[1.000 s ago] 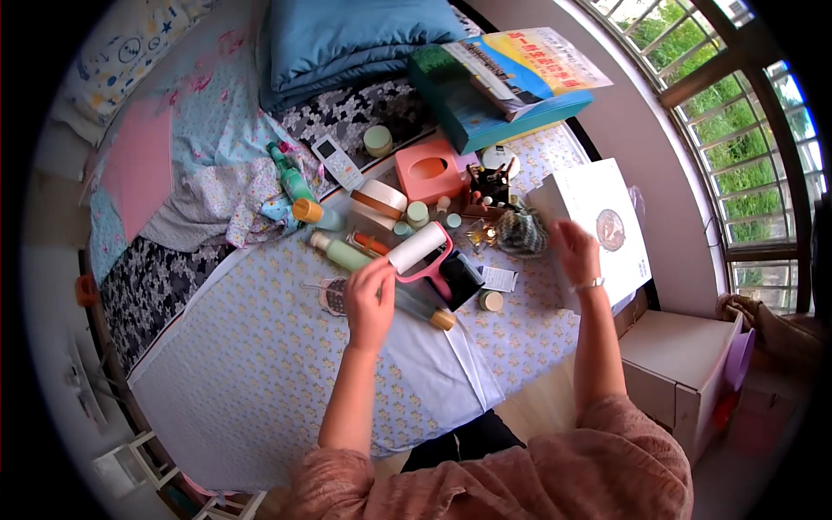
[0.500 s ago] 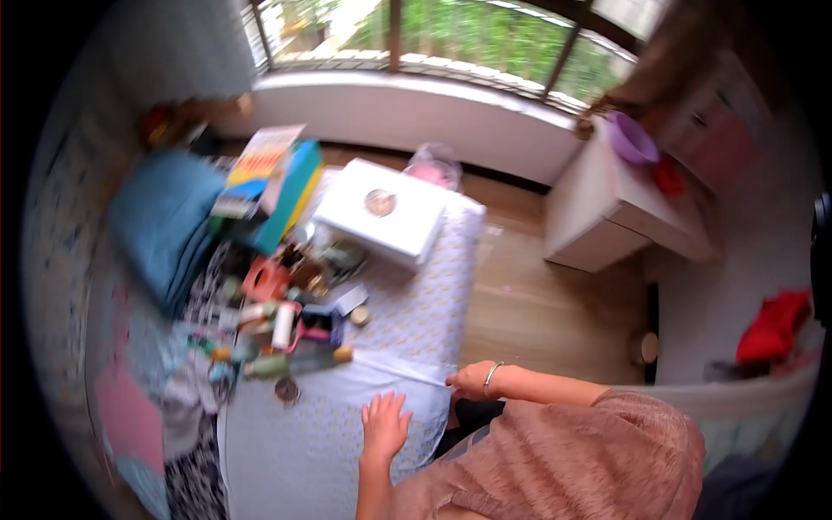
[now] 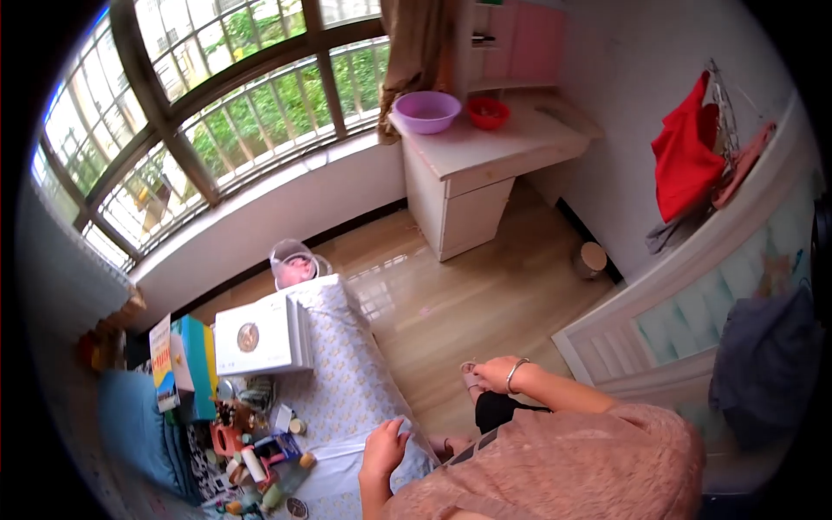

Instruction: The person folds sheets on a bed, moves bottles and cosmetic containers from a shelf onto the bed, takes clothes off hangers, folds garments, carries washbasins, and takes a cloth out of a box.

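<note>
My left hand (image 3: 384, 447) is over the edge of the bed, by the white patterned sheet (image 3: 342, 351). Its fingers are slightly bent and a little apart, with nothing seen in them. My right hand (image 3: 496, 374), with a silver bangle (image 3: 517, 375) at the wrist, is off the bed above the floor. Its fingers are curled together and no object shows in them. Just beyond it a sandalled foot (image 3: 469, 374) is visible. On the bed lie a white box (image 3: 260, 336) with a round emblem and a cluster of bottles and small items, including an orange container (image 3: 227, 439).
A desk (image 3: 464, 160) by the window bears a purple basin (image 3: 426, 114) and a red bowl (image 3: 488, 113). A clear bin (image 3: 297, 267) stands beyond the bed. Red cloth (image 3: 687, 156) hangs at the right wall, near a white panelled headboard (image 3: 676, 321). Blue bedding (image 3: 143, 425) lies left.
My view has swung right, bringing the desk and floor into fuller sight. My right hand has come away from the sheet's edge. My left hand's fingers, spread before, are now more bent.
</note>
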Demonstrator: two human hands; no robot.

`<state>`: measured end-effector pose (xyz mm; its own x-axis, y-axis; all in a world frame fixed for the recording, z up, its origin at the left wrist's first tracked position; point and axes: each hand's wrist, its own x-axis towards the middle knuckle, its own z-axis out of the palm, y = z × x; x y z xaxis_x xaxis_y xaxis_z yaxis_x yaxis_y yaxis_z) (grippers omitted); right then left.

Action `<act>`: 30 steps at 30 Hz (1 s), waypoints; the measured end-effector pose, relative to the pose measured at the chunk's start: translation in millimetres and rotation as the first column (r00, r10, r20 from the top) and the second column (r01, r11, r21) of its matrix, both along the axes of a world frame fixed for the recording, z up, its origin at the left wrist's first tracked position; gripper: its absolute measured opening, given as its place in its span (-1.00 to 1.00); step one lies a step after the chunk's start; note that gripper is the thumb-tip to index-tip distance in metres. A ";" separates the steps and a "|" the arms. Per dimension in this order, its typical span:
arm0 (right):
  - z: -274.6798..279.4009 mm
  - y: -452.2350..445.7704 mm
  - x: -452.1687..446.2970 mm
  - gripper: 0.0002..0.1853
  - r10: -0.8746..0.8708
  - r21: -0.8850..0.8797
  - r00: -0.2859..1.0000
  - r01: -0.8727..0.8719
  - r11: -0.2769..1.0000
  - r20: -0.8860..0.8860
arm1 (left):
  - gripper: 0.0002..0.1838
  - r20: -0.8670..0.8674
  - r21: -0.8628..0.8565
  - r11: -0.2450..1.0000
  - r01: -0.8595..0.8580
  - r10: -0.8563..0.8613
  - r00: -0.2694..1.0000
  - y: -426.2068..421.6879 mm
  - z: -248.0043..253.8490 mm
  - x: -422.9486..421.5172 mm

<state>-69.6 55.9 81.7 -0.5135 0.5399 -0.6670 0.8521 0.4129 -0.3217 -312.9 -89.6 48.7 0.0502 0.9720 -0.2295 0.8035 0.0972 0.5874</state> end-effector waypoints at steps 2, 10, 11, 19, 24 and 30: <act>0.6 14.5 28.1 -0.69 -0.115 0.005 0.993 0.115 0.993 0.004 | -0.70 0.013 -0.007 0.997 0.080 -0.080 0.997 22.5 -1.5 14.5; 8.2 106.7 136.8 -0.65 -0.342 0.061 0.940 0.342 0.938 -0.014 | -0.68 -0.034 -0.057 0.916 0.398 -0.400 0.916 166.1 5.7 102.6; 8.4 120.9 149.6 -0.65 -0.373 0.051 0.928 0.373 0.926 -0.020 | -0.69 -0.021 -0.051 0.910 0.410 -0.412 0.911 188.8 4.2 114.2; 5.3 229.8 200.3 -0.64 -0.422 0.103 0.899 0.434 0.895 -0.118 | -0.67 -0.023 -0.045 0.892 0.449 -0.450 0.893 331.8 23.6 177.8; 5.1 296.5 200.2 -0.64 -0.436 -0.004 0.847 0.456 0.890 -0.304 | -0.65 0.018 -0.228 0.832 0.506 -0.516 0.856 409.9 21.4 186.0; 11.0 417.1 222.5 -0.60 -0.507 -0.077 0.691 0.552 0.830 -0.515 | -0.64 0.143 -0.126 0.811 0.572 -0.556 0.819 542.5 32.2 205.2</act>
<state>152.9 472.9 92.7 -0.3679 0.8628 -0.3467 0.6670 -0.0149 -0.7449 -107.7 452.9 80.9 0.6076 0.7177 -0.3403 0.6868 -0.2595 0.6790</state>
